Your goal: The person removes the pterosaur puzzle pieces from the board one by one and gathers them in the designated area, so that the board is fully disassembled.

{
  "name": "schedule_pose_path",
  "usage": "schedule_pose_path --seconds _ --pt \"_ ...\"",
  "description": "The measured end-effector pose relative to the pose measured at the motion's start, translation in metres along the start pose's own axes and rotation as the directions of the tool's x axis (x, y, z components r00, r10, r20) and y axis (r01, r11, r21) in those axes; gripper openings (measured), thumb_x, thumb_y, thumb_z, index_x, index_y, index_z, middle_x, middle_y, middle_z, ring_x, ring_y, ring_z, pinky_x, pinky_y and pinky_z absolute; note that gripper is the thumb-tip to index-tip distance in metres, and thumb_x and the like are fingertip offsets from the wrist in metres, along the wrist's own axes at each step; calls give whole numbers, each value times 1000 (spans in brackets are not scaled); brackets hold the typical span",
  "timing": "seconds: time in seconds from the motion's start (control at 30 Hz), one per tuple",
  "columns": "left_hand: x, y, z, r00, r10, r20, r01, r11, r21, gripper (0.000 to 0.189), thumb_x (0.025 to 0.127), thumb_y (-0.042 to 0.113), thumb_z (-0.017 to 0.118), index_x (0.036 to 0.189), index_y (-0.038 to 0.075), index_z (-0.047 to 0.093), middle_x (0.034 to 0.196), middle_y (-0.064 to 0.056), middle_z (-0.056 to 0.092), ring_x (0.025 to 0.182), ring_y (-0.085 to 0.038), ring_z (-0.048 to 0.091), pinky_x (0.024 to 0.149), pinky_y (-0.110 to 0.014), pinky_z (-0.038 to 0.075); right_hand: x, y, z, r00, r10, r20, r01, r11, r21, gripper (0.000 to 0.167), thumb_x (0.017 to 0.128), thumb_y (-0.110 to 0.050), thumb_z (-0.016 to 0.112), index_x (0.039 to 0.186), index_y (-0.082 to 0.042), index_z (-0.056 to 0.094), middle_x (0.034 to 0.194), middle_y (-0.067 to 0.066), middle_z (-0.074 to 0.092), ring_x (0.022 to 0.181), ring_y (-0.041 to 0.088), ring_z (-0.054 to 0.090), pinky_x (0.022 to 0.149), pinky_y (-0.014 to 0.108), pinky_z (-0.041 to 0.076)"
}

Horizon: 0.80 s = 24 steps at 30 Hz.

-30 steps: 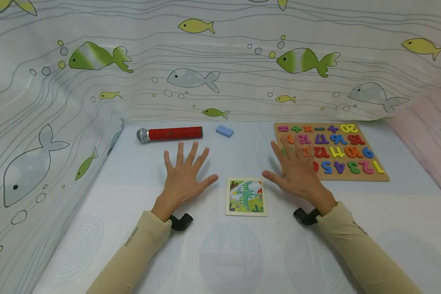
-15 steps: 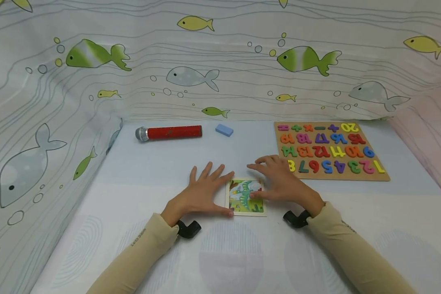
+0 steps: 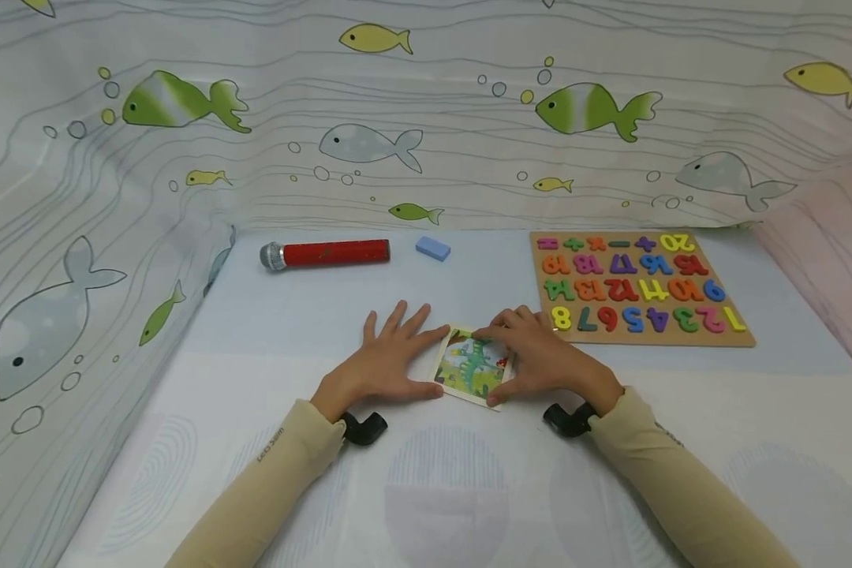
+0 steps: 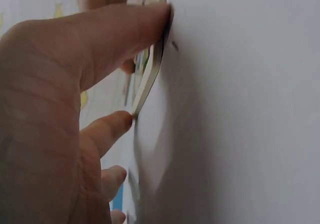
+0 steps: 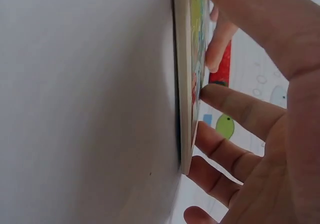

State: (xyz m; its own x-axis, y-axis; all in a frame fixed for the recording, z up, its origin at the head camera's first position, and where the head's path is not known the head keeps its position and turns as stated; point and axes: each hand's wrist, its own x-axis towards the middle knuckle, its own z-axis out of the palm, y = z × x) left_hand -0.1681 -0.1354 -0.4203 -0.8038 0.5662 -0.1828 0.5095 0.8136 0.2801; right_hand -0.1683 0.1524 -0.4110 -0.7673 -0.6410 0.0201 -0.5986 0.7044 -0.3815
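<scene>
A small square picture puzzle (image 3: 468, 375) with a green winged dinosaur and a pale frame lies turned at an angle on the table between both hands. My left hand (image 3: 390, 359) has its fingers spread and fairly straight; thumb and index fingertips touch the two left corners of the frame. In the left wrist view the pale frame edge (image 4: 145, 86) runs between those fingertips. My right hand (image 3: 539, 351) grips the puzzle across its right part, thumb at the near corner and bent fingers over the far side. The right wrist view shows the frame's side (image 5: 184, 84) close to the tabletop.
Behind the hands lie a red toy microphone (image 3: 334, 252) and a blue block (image 3: 433, 248). A wooden number board (image 3: 646, 335) with colourful numerals sits at the right, close beyond the right hand. Fish-printed cloth (image 3: 468, 181) rises at the back and sides.
Both hands have come inward from spread positions to the puzzle. The right hand has moved off the number board and taken hold. The puzzle has rotated clockwise and shifted slightly.
</scene>
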Motion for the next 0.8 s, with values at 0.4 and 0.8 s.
schedule_pose_path --seconds 0.4,0.8 --pt "1 -3 13 964 187 -189 -203 977 -65 57 98 38 45 155 41 41 171 7 22 160 -37 6 117 -73 -1 2 3 -5 1000 6 -28 -6 1000 9 94 60 -60 92 139 -19 62 124 6 59 107 23 47 88 47 32" --pt "-1 4 19 957 207 -201 -223 973 -62 61 94 19 41 151 41 47 169 8 27 159 -37 13 118 -70 3 16 13 -1 998 60 -21 -57 988 142 56 80 -50 84 125 -22 66 109 0 62 100 20 49 84 40 31"
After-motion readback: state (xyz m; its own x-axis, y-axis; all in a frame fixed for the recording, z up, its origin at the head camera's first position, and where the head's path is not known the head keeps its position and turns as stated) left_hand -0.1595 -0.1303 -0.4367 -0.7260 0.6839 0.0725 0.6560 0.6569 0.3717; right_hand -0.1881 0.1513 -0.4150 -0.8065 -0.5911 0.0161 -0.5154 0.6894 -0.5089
